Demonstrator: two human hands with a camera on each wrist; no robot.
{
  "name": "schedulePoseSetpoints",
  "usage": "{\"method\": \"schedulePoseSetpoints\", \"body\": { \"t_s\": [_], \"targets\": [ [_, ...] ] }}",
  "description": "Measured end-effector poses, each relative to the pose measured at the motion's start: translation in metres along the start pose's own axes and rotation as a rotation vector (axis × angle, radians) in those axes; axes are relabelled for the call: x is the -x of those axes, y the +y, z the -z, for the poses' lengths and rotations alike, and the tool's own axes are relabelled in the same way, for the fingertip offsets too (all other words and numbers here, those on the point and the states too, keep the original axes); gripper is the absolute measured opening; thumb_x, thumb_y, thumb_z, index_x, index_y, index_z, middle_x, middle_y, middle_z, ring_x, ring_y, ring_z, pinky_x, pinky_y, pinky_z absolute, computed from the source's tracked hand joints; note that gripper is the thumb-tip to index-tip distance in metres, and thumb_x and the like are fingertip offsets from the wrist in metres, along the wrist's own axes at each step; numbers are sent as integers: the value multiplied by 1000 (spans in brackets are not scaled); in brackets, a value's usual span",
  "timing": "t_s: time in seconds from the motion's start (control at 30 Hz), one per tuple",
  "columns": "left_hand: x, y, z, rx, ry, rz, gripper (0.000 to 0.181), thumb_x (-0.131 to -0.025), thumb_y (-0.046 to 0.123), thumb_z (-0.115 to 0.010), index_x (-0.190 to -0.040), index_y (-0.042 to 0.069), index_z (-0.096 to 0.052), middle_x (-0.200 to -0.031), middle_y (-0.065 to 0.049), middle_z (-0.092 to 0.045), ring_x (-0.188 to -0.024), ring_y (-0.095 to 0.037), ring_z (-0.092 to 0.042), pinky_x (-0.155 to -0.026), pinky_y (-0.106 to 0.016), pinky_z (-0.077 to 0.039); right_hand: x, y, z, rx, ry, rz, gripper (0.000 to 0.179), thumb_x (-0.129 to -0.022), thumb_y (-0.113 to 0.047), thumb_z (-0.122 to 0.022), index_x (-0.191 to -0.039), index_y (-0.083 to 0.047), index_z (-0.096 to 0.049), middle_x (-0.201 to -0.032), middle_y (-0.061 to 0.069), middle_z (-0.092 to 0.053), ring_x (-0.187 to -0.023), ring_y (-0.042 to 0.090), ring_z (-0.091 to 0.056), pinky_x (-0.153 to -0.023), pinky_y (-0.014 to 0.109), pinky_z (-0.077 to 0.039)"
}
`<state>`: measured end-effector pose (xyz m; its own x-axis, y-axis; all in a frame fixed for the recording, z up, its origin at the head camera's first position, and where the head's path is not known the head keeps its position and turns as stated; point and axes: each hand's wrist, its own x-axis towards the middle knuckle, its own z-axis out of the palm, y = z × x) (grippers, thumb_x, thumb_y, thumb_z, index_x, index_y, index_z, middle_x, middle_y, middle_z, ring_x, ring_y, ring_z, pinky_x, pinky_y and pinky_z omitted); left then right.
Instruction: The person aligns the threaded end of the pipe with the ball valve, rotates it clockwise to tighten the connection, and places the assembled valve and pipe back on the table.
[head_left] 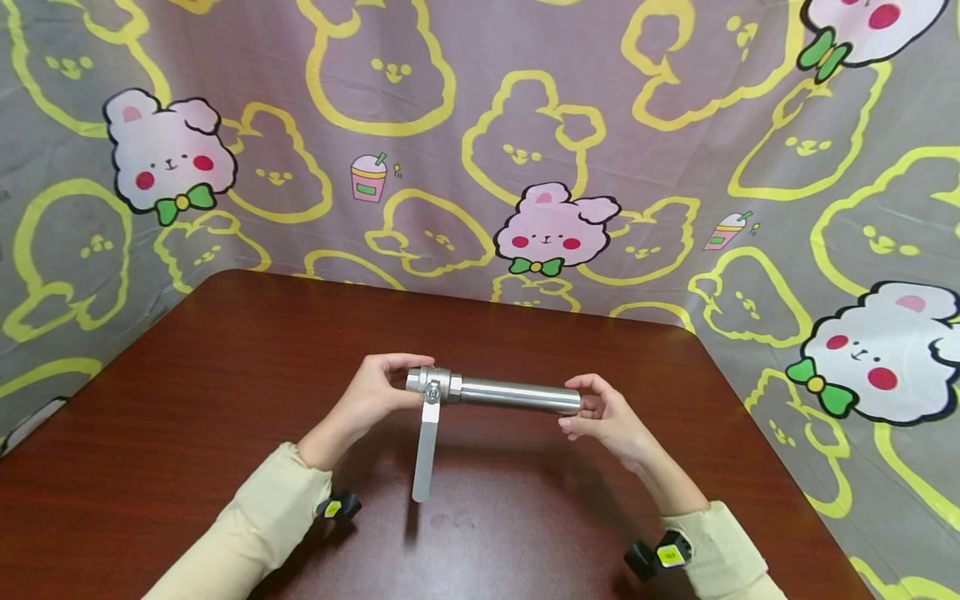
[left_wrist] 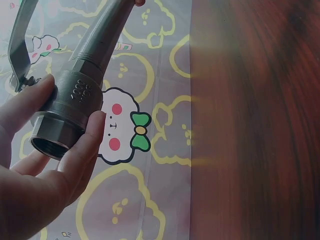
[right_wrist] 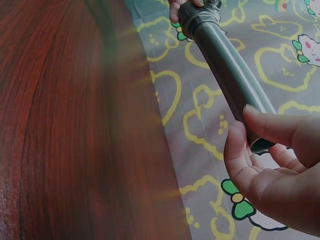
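Observation:
A steel ball valve (head_left: 433, 384) with a long flat lever handle (head_left: 425, 462) is joined to a straight metal pipe (head_left: 517, 395). My left hand (head_left: 375, 390) grips the valve body between thumb and fingers; its hex end and open bore face the left wrist camera. At the pipe's other end, my right hand (head_left: 611, 421) pinches the tube with thumb and fingertips. The right wrist view shows the pipe's end (right_wrist: 262, 145) between those fingers. Both pieces are held level above the table, the lever pointing toward me in the head view.
A dark reddish-brown wooden table (head_left: 300, 333) lies beneath the hands. Behind it and along both sides hangs a grey cloth (head_left: 450, 158) printed with cartoon rabbits and yellow outlines. Each wrist carries a small black camera, the right one (head_left: 660, 556) near the table surface.

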<state>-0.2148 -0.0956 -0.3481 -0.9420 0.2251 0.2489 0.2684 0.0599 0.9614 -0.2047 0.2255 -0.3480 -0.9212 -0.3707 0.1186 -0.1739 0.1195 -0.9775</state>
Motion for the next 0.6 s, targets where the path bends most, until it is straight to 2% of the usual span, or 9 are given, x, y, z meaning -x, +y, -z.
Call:
{"method": "schedulePoseSetpoints", "body": {
  "t_s": [0.27, 0.47, 0.6],
  "targets": [
    [0, 0, 0, -2, 2, 4, 45, -64, -9, -67, -108, -11, -59, -95, -17, -62, -76, -16, -56, -66, -23, -45, 0, 1, 0, -3, 14, -10, 40, -78, 14, -55, -112, 15, -33, -78, 8, -57, -64, 16, -60, -58, 29, -49],
    [0, 0, 1, 3, 3, 3, 44, -64, -10, -66, -108, -11, -59, -96, -18, -62, -76, -16, -56, -65, -23, -45, 0, 2, 2, -42, -30, -58, 36, -86, 3, -53, -114, 15, -34, -77, 7, -56, -62, 14, -58, -56, 26, -49],
    [0, -1, 1, -1, 1, 5, 44, -64, -9, -67, -108, -11, -59, -95, -17, -62, -75, -15, -56, -65, -23, -45, 1, 2, 3, -40, -47, -74, 27, -91, -4, -48, -107, 14, -37, -76, 7, -56, -61, 11, -57, -56, 24, -48]
  ]
}}
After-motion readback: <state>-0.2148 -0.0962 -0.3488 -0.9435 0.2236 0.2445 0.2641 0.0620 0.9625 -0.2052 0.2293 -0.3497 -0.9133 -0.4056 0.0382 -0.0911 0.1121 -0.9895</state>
